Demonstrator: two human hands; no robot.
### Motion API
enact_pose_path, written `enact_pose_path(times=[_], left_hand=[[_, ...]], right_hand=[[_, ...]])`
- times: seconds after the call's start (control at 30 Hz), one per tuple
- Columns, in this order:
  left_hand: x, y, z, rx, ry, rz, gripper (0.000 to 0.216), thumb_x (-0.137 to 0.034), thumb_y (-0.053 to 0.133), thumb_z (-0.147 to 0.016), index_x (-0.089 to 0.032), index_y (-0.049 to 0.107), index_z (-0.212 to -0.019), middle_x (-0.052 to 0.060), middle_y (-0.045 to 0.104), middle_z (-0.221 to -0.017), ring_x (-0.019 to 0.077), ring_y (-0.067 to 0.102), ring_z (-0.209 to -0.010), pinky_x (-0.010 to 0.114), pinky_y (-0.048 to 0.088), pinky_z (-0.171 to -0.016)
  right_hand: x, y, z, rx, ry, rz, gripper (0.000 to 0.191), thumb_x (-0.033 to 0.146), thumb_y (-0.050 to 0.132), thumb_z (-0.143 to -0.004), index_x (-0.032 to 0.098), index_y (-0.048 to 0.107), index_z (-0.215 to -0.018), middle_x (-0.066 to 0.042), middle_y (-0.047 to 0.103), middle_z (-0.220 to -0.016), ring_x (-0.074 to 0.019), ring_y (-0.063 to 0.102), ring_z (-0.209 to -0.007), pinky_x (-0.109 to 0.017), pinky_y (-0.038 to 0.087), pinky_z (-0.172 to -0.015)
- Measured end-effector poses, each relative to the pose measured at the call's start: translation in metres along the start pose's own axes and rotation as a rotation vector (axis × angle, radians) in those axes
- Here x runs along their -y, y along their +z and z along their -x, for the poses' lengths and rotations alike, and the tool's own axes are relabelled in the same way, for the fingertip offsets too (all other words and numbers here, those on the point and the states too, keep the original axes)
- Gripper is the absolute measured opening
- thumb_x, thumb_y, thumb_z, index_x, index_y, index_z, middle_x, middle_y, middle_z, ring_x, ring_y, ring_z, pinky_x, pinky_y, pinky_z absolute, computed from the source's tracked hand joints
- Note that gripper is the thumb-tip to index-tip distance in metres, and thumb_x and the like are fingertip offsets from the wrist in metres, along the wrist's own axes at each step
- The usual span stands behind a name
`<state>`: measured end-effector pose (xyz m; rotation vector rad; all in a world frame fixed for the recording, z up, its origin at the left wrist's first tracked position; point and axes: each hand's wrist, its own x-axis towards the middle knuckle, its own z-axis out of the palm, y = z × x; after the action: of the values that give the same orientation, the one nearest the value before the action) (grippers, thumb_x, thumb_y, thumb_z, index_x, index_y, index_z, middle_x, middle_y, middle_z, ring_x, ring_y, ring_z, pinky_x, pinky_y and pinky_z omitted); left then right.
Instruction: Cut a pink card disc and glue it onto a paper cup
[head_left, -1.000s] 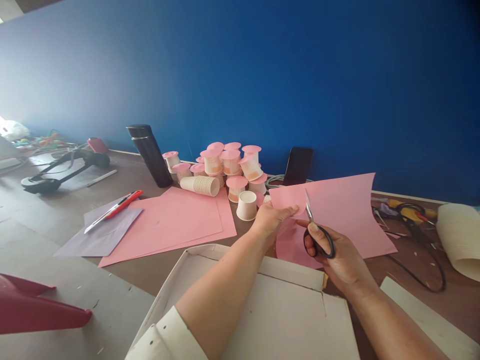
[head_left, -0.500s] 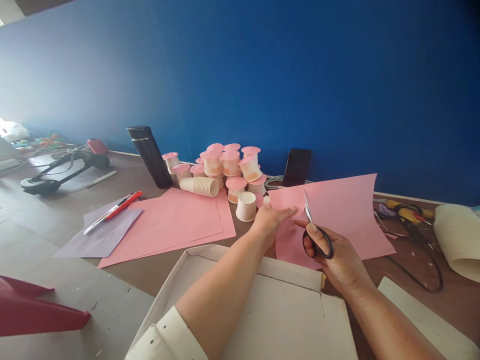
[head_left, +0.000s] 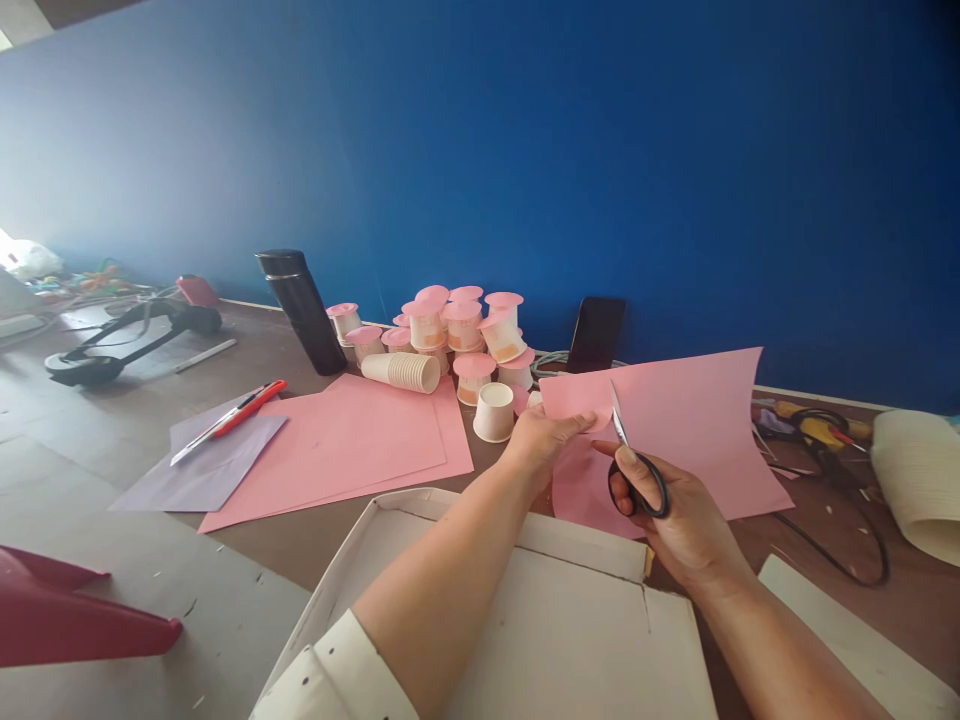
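As the left hand pinches a pink sheet between thumb and fingers, the right hand, fingers curled through the handles, holds scissors with blades against the paper, toward the desk's back edge. Just left, a white cup stands base up; beyond it, pink discs cap clustered cups, their insides hidden. Nearby, a sleeve of nested cups lies sideways. Near the back edge stands a capped black flask, contents unseen. Beneath the arms, a shallow white tray lies at the front edge.
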<state>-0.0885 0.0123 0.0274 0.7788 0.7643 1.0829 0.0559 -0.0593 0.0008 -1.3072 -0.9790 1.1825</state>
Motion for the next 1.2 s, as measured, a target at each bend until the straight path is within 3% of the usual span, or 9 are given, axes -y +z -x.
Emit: enact_pose_path(times=[1.2], left_hand=[[-0.0032, -0.0021, 0.0014, 0.022, 0.013, 0.005, 0.048, -0.028, 0.091, -0.058, -0.013, 0.068, -0.098, 0.01, 0.073, -0.087, 0.0237, 0.069, -0.076, 0.041, 0.054, -0.08]], right_hand=[[0.0037, -0.0019, 0.0016, -0.015, -0.02, 0.109, 0.059, 0.065, 0.074, -0.073, 0.019, 0.076, -0.111, 0.0, 0.055, -0.064, -0.0139, 0.045, -0.057, -0.027, 0.031, -0.05]])
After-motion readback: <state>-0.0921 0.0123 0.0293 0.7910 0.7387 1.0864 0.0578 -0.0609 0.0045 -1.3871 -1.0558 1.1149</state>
